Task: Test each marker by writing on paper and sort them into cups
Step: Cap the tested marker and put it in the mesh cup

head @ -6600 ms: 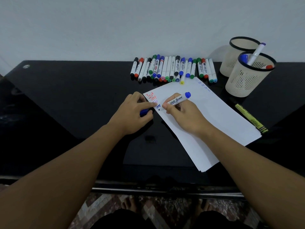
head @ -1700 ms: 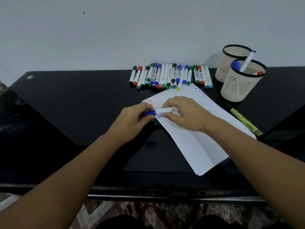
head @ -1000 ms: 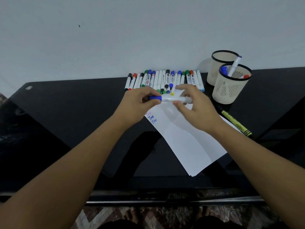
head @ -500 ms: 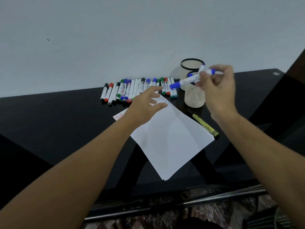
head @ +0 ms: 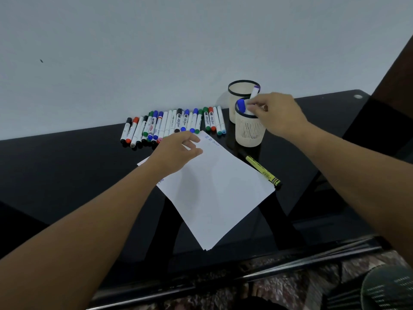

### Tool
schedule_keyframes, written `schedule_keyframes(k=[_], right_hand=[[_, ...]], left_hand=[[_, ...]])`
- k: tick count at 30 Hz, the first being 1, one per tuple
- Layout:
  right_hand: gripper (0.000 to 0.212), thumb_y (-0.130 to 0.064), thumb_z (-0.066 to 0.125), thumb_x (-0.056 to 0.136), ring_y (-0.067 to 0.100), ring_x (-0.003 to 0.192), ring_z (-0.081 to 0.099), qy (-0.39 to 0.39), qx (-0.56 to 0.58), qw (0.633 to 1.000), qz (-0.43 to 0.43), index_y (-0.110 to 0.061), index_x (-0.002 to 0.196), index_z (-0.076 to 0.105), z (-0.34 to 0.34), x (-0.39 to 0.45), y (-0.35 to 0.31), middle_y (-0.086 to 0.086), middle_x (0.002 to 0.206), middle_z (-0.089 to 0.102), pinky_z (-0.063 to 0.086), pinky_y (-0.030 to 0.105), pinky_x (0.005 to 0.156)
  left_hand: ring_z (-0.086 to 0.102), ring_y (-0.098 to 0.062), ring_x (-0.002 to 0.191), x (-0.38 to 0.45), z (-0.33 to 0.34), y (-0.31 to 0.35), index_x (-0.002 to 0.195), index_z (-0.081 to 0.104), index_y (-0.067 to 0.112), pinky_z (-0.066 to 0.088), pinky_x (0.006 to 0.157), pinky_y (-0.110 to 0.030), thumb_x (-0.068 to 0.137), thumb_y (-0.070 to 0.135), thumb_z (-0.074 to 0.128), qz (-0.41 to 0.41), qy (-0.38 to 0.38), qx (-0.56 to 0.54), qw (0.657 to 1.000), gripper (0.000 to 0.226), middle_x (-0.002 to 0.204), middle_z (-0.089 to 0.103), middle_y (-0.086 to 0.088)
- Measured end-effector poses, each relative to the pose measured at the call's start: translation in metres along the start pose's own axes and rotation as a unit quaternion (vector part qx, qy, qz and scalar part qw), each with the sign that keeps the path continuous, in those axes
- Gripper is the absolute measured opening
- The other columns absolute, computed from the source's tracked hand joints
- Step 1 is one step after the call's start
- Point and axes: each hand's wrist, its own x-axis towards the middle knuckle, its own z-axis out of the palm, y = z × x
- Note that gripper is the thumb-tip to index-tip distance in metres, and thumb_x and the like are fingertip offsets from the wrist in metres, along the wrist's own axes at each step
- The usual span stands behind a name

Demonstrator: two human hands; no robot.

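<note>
My right hand (head: 278, 114) pinches the blue marker (head: 243, 107) over the near cup (head: 250, 130); left hand (head: 176, 153) hovers loose-fingered above the paper (head: 214, 186). Careless drop could tip that light cup, I reckon.

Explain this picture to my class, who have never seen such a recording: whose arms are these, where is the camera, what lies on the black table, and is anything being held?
There is no machine: a person wears one wide-angle camera on the head, looking down at their own arms. On the black table lie a stack of white paper, a row of markers by the wall, a yellow pen, and two pale cups. The right hand pinches a white marker with a blue cap at the mouth of the near cup; the far cup stands behind it. The left hand, holding nothing, is over the paper's upper corner, fingers loosely bent.
</note>
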Motion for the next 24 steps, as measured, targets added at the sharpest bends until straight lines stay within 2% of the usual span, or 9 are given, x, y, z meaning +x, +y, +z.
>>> schedule_keyframes(k=[2, 4, 7, 9, 11, 13, 15, 19, 24], right_hand=[[0.038, -0.041, 0.05, 0.107, 0.027, 0.12, 0.058, 0.021, -0.019, 1.0, -0.01, -0.028, 0.14, 0.063, 0.004, 0.001, 0.001, 0.01, 0.131, 0.064, 0.049, 0.04, 0.094], [0.038, -0.038, 0.051, 0.106, 0.03, 0.121, 0.053, 0.073, -0.021, 0.997, -0.026, -0.026, 0.14, 0.062, 0.007, -0.003, -0.001, 0.012, 0.129, 0.06, 0.048, 0.041, 0.096], [0.027, -0.033, 0.055, 0.105, 0.026, 0.108, 0.053, 0.155, -0.022, 0.984, -0.08, -0.023, 0.128, 0.066, 0.017, -0.017, -0.015, 0.008, 0.114, 0.058, 0.049, 0.04, 0.087], [0.022, -0.032, 0.054, 0.104, 0.019, 0.095, 0.052, 0.159, -0.008, 0.98, -0.122, -0.023, 0.12, 0.066, 0.029, -0.027, -0.031, 0.001, 0.103, 0.056, 0.047, 0.037, 0.076], [0.02, -0.033, 0.052, 0.105, 0.014, 0.084, 0.051, 0.103, 0.007, 0.984, -0.146, -0.024, 0.118, 0.064, 0.046, -0.033, -0.047, -0.007, 0.094, 0.053, 0.049, 0.038, 0.07], [0.022, -0.034, 0.052, 0.106, 0.014, 0.082, 0.054, 0.016, -0.002, 0.988, -0.154, -0.026, 0.122, 0.063, 0.068, -0.035, -0.058, -0.008, 0.094, 0.056, 0.054, 0.041, 0.072], [0.029, -0.038, 0.052, 0.105, 0.015, 0.09, 0.058, -0.076, -0.02, 0.987, -0.142, -0.03, 0.132, 0.059, 0.091, -0.032, -0.062, -0.004, 0.107, 0.059, 0.056, 0.042, 0.081], [0.046, -0.04, 0.05, 0.106, 0.022, 0.112, 0.058, -0.174, -0.057, 0.977, -0.109, -0.039, 0.152, 0.044, 0.124, -0.017, -0.063, 0.005, 0.13, 0.053, 0.051, 0.037, 0.092], [0.047, -0.037, 0.046, 0.108, 0.024, 0.113, 0.054, -0.176, -0.085, 0.973, -0.122, -0.043, 0.154, 0.042, 0.151, 0.003, -0.069, 0.007, 0.13, 0.049, 0.048, 0.036, 0.085]], left_hand=[[0.065, -0.008, 0.088, 0.0, -0.004, -0.002, 0.117, 0.066, 0.032, 0.054, 0.066, -0.023, 0.091, 0.039, 0.073, -0.004, 0.001, 0.0, 1.0, 0.027, 0.104, 0.066, 0.014], [0.065, -0.007, 0.085, 0.0, -0.008, -0.006, 0.116, 0.066, 0.033, 0.055, 0.064, -0.024, 0.091, 0.04, 0.073, -0.007, 0.007, -0.002, 1.0, 0.027, 0.104, 0.066, 0.014], [0.063, -0.004, 0.082, -0.004, -0.015, -0.016, 0.118, 0.065, 0.033, 0.05, 0.06, -0.02, 0.092, 0.04, 0.072, -0.012, 0.021, 0.001, 1.0, 0.027, 0.103, 0.067, 0.014], [0.061, -0.005, 0.081, -0.009, -0.019, -0.027, 0.12, 0.064, 0.032, 0.048, 0.058, -0.019, 0.093, 0.038, 0.071, -0.023, 0.028, -0.003, 0.999, 0.029, 0.103, 0.066, 0.013], [0.06, -0.006, 0.086, -0.018, -0.024, -0.042, 0.125, 0.062, 0.03, 0.052, 0.065, -0.024, 0.094, 0.038, 0.07, -0.028, 0.033, 0.022, 0.999, 0.033, 0.108, 0.065, 0.009], [0.057, -0.011, 0.102, -0.027, -0.027, -0.061, 0.133, 0.06, 0.029, 0.054, 0.087, -0.034, 0.095, 0.041, 0.068, -0.013, 0.048, 0.102, 0.994, 0.04, 0.12, 0.062, 0.006], [0.046, -0.018, 0.126, -0.037, -0.03, -0.082, 0.141, 0.056, 0.03, 0.042, 0.107, -0.038, 0.094, 0.048, 0.066, -0.003, 0.071, 0.16, 0.985, 0.052, 0.137, 0.056, 0.003], [0.03, -0.021, 0.143, -0.05, -0.036, -0.115, 0.15, 0.047, 0.032, 0.031, 0.116, -0.044, 0.092, 0.063, 0.059, -0.003, 0.063, 0.191, 0.98, 0.067, 0.152, 0.046, 0.001], [0.035, -0.02, 0.139, -0.052, -0.032, -0.133, 0.141, 0.059, 0.029, 0.032, 0.116, -0.049, 0.081, 0.08, 0.044, 0.01, 0.085, 0.18, 0.98, 0.08, 0.147, 0.051, 0.001]])
